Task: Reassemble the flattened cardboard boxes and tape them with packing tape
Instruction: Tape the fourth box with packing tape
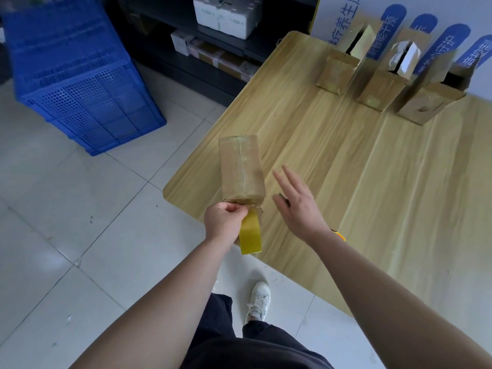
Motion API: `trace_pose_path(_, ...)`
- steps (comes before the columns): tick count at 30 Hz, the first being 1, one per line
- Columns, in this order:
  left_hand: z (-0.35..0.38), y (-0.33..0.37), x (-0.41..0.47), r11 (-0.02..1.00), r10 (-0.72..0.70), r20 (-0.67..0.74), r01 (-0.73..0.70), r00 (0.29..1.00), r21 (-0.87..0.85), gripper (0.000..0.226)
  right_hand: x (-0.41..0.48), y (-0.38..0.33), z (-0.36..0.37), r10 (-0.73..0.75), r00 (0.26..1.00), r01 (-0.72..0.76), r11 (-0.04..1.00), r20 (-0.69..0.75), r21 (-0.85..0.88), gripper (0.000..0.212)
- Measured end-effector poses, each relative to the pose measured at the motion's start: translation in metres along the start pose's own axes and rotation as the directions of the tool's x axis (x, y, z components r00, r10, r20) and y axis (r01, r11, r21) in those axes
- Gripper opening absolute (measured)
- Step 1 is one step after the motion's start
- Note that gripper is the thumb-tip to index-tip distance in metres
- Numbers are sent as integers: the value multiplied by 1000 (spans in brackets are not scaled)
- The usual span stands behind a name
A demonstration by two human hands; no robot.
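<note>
A small brown cardboard box (241,167) lies near the table's left corner, with clear tape along its seam. My left hand (223,222) pinches the box's near end, where a yellowish strip of packing tape (250,234) hangs down over the table edge. My right hand (296,203) hovers open just right of the box, fingers spread, touching nothing. Three assembled boxes with open top flaps stand at the far side: one (336,73), a second (379,87), a third (428,102).
The wooden table (346,169) extends to the right. A blue plastic crate (80,83) stands on the tiled floor at left. Dark shelving with a white foam box (226,14) is behind. A printed board (399,22) leans behind the boxes. A small orange object (340,235) peeks past my right wrist.
</note>
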State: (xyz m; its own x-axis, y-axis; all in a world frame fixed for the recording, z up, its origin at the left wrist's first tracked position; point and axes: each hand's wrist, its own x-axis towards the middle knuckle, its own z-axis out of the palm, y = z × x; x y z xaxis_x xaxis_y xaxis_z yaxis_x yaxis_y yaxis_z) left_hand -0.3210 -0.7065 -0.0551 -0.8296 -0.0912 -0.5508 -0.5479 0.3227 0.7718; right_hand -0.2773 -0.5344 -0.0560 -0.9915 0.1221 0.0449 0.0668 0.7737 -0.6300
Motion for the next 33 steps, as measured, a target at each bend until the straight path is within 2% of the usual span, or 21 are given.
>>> trace_pose_path(2, 0, 2, 3, 1000, -17, 1, 17, 1000, 13, 14, 19, -16, 2, -144, 989, 144, 990, 44, 2, 55)
trace_pose_path(5, -6, 2, 10, 998, -39, -27, 40, 999, 45, 17, 29, -14, 7, -127, 983, 122, 992, 132, 41, 55)
trace_pose_path(7, -15, -3, 12, 996, -66, -30, 68, 997, 51, 20, 28, -7, 8, -120, 988, 116, 992, 94, 46, 55)
trace_pose_path(10, -32, -13, 9, 995, -103, 54, 102, 993, 11, 21, 29, -6, 12, -172, 985, 172, 985, 15, 7, 56)
trace_pose_path(13, -46, -21, 5, 999, -46, 111, 46, 993, 5, 32, 34, -7, 20, -246, 969, 244, 968, -24, -64, 54)
trace_pose_path(17, -65, -19, 6, 996, 56, 114, -64, 992, 67, 26, 37, -3, 22, -304, 952, 296, 944, -34, -144, 57)
trace_pose_path(22, -79, -7, 12, 995, 94, 116, -97, 989, 19, 18, 41, -14, 23, -192, 979, 177, 966, -65, -187, 71)
trace_pose_path(26, -79, 0, 15, 996, 85, 121, -80, 989, -42, 13, 41, -24, 27, -110, 994, 106, 984, -16, -146, 71)
trace_pose_path(29, -82, 2, 18, 995, 81, 77, -76, 994, -58, 11, 39, -22, 21, -95, 995, 96, 989, 15, -110, 71)
trace_pose_path(33, -87, 8, 17, 993, 69, 13, -67, 998, -92, 13, 38, -19, 15, -121, 993, 119, 972, 3, -201, 68)
